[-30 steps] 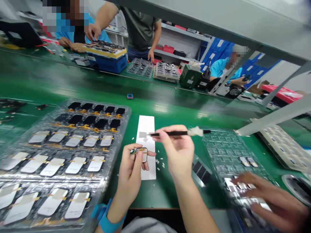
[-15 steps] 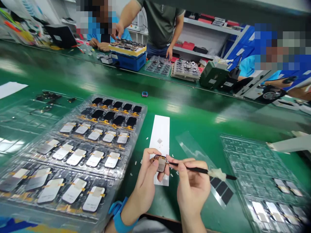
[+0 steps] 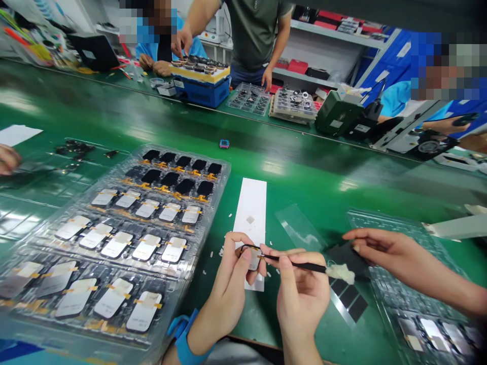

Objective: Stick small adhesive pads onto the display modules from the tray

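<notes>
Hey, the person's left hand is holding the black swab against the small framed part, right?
Not quite: the head view shows it's the right hand holding the black swab against the small framed part. The left hand is gripping that part.

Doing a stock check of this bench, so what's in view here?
blister tray: 1, clear, holding dark and pale modules with gold tabs, left on the green bench
paper strip: 1, white, mid-bench
film strip: 1, clear with black patches, right of the paper strip
clear tray: 1, right
small tag: 1, blue and pink, mid-bench
case: 1, blue with yellow top, far bench
machine: 1, green, far bench
co-worker's hand: 1, above the clear tray
framed part: 1, dark rim, in left hand
swab stick: 1, black, white fluff, in right hand
left hand: 1, blue wristband
right hand: 1
</notes>
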A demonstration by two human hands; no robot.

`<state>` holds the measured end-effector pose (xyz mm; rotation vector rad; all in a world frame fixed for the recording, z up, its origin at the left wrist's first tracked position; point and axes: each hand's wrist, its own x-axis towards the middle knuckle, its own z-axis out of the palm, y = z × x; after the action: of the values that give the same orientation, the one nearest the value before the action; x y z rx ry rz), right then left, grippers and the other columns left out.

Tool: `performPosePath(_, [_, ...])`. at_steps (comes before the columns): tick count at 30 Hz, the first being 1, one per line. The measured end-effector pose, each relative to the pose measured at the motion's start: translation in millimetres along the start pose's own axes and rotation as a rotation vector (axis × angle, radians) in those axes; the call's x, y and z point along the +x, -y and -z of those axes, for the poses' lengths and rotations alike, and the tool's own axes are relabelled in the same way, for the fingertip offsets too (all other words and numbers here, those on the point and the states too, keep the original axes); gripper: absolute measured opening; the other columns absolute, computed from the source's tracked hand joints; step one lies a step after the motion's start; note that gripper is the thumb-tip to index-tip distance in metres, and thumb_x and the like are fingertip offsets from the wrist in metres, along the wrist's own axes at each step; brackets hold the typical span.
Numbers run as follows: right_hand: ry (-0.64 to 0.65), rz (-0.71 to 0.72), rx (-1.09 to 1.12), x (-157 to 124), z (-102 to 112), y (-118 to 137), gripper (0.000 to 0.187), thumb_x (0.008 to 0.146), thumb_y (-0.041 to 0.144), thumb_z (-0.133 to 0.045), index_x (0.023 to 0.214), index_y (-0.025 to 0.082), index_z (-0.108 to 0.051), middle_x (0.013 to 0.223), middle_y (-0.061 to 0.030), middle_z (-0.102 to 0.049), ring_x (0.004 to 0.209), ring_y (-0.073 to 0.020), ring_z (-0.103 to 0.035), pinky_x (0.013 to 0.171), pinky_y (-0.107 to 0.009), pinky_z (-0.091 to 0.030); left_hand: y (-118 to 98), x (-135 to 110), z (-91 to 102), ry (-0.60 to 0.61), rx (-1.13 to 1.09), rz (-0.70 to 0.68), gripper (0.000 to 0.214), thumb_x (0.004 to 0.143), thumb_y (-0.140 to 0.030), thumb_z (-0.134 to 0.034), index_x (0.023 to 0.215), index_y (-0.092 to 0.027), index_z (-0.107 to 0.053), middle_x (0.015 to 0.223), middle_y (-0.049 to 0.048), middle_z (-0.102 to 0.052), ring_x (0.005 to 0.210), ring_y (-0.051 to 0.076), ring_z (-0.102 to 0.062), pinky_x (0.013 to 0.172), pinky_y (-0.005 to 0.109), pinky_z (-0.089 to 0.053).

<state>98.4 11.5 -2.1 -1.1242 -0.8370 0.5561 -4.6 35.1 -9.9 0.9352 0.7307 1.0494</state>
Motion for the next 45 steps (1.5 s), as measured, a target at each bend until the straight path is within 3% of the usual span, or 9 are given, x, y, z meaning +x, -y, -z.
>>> performPosePath(10, [0.010,-0.179,0.052,-2,-1,7,0.011,0.090,0.028,-0.063,0.086,0.037,-0.061,0.079,-0.0011,-0.069,0.088,-0.0259,-0.076,0.066,-0.040,-0.067,-2,1,-1.8,-0.008,0.049,-0.019,0.019,0.103,-0.042,-0.045,0.099,-0.023,-0.045,0.071,-0.0029,-0.059,0.063,0.011,-0.053,0.059,0.020,-0.044])
performPosePath(17, [0.002,0.026,0.148,-1,-9,1,0.008,0.094,0.020,-0.059,0.093,0.028,-0.056,0.082,0.0024,-0.063,0.077,-0.0196,-0.076,0.059,-0.030,-0.066,-6,2,0.7,-0.150,0.129,-0.056,0.026,0.096,-0.046,-0.059,0.097,-0.023,-0.046,0.061,-0.0068,-0.055,0.054,0.009,-0.053,0.045,0.013,-0.036])
performPosePath(21, [-0.048,0.233,0.083,-4,-5,6,0.015,0.096,0.012,-0.053,0.101,0.026,-0.055,0.090,0.0010,-0.064,0.084,-0.0185,-0.076,0.071,-0.036,-0.068,-9,4,5.2,-0.143,0.213,-0.074,0.026,0.094,-0.044,-0.062,0.094,-0.023,-0.045,0.053,-0.0089,-0.055,0.047,0.008,-0.050,0.043,0.012,-0.035])
performPosePath(25, [0.201,0.673,-0.310,-7,17,21,0.024,0.094,0.010,-0.055,0.114,0.021,-0.062,0.105,-0.0084,-0.071,0.108,-0.0247,-0.071,0.085,-0.039,-0.066,-10,3,6.8,-0.132,0.324,-0.098,0.026,0.091,-0.041,-0.065,0.094,-0.023,-0.047,0.055,-0.0078,-0.058,0.047,0.009,-0.052,0.043,0.013,-0.039])
performPosePath(28, [0.364,0.763,-0.529,-6,35,27,0.027,0.091,0.012,-0.061,0.117,0.019,-0.064,0.109,-0.0091,-0.074,0.113,-0.0235,-0.069,0.092,-0.035,-0.063,-9,2,4.6,-0.116,0.374,-0.109,0.024,0.091,-0.038,-0.066,0.094,-0.023,-0.047,0.057,-0.0076,-0.059,0.047,0.008,-0.053,0.043,0.013,-0.041])
performPosePath(32, [0.371,0.775,-0.570,-2,52,21,0.021,0.090,0.014,-0.063,0.110,0.018,-0.068,0.104,-0.0100,-0.074,0.108,-0.0218,-0.071,0.095,-0.034,-0.061,-7,2,0.7,-0.090,0.378,-0.144,0.021,0.096,-0.039,-0.059,0.095,-0.023,-0.046,0.057,-0.0075,-0.058,0.049,0.009,-0.053,0.046,0.014,-0.043])
performPosePath(35, [0.331,0.713,-0.625,4,71,14,0.032,0.093,0.011,-0.053,0.122,0.019,-0.064,0.112,-0.0119,-0.072,0.110,-0.0236,-0.069,0.095,-0.042,-0.060,-3,2,0.9,-0.055,0.396,-0.152,0.019,0.099,-0.039,-0.054,0.096,-0.024,-0.044,0.059,-0.0063,-0.059,0.049,0.009,-0.051,0.046,0.015,-0.042])
performPosePath(41, [-0.027,0.482,-0.725,33,137,16,0.026,0.089,0.008,-0.054,0.105,0.025,-0.066,0.111,-0.0069,-0.072,0.109,-0.0246,-0.069,0.097,-0.047,-0.056,3,3,4.5,-0.010,0.419,-0.139,0.019,0.101,-0.041,-0.050,0.099,-0.025,-0.042,0.064,-0.0040,-0.065,0.049,0.010,-0.047,0.049,0.019,-0.043])
performPosePath(45, [0.125,0.317,-0.910,46,173,11,0.019,0.092,0.013,-0.051,0.102,0.026,-0.059,0.118,-0.0061,-0.072,0.117,-0.0234,-0.066,0.112,-0.053,-0.043,1,1,-1.6,-0.009,0.452,-0.090,0.020,0.099,-0.042,-0.052,0.098,-0.025,-0.042,0.066,-0.0038,-0.066,0.050,0.011,-0.046,0.052,0.022,-0.041])
